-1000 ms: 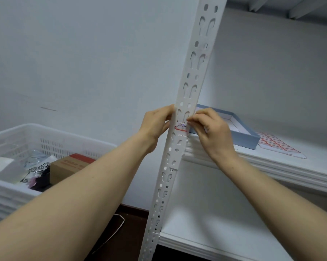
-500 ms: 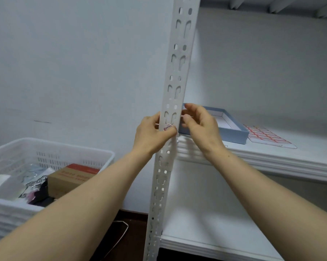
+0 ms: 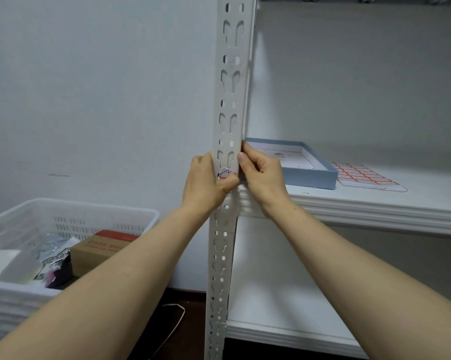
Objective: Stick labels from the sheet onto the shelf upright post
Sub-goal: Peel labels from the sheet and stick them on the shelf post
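The white slotted shelf upright post runs from top to bottom in the middle of the view. A small red-bordered label with blue writing sits on its front face at shelf height. My left hand grips the post from the left, its thumb lying across the front just under the label and covering the label's lower edge. My right hand holds the post's right edge with curled fingers, thumb tip against the edge beside the label. The label sheet, a grid of red-bordered labels, lies flat on the shelf to the right.
A shallow blue box stands on the white shelf between the post and the sheet. A lower shelf board lies beneath. On the left stands a white plastic crate holding a brown carton and small packets. A white wall is behind.
My left thumb has come round onto the post's front below the label. My right hand has left the label's face for the post's right edge. The camera has shifted, so the post looks upright.
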Available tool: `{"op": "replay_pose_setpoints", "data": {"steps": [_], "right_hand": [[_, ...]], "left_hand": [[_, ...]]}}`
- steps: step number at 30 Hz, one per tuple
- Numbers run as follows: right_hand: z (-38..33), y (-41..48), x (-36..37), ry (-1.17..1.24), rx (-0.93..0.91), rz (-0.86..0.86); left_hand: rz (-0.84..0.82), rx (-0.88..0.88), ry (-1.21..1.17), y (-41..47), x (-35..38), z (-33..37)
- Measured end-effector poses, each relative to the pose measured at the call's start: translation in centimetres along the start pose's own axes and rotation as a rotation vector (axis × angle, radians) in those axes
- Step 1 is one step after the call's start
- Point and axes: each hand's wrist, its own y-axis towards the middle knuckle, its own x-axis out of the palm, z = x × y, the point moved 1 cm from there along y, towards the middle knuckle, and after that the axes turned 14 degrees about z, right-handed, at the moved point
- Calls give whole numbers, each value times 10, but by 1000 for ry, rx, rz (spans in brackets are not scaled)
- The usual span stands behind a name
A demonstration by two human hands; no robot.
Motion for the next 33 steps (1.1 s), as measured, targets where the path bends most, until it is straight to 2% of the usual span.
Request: {"op": "replay_pose_setpoints", "data": {"steps": [7, 11, 15, 27, 33], "right_hand": [[2, -2, -2, 52, 12, 44], [2, -7, -6, 22, -89, 80], [3, -4, -9, -71, -141, 100], [6, -11, -12, 35, 53, -4], [6, -12, -13, 43, 62, -17]], "left_hand": [[-14, 16, -11, 0, -1, -3], [-27, 1, -75, -1, -1, -6], [-1, 21, -3, -1, 0, -2], [-48, 31, 40, 0, -5, -2], [-35, 59, 78, 0, -5, -1]]}}
